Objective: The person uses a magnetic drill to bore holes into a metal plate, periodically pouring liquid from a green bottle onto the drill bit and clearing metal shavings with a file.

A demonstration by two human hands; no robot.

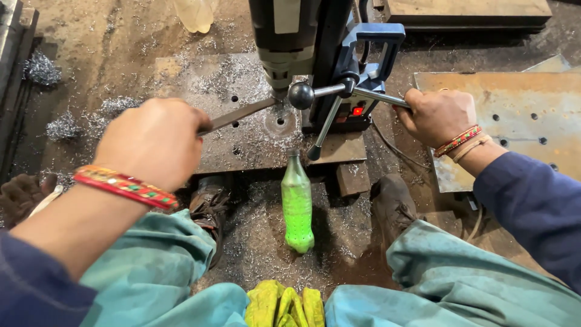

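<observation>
Yellow gloves (285,306) between knees; left hand (154,142) fisted around flat metal bar (239,115), right hand (437,116) clenched on magnetic drill's feed handle (378,97). Best fed slowly, steadily over drilled steel plate (242,91)

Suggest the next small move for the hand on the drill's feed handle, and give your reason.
Probably the right hand should pull the feed handle further: the bit stands over a marked spot on the plate, while the left hand holds a rod near it.
</observation>
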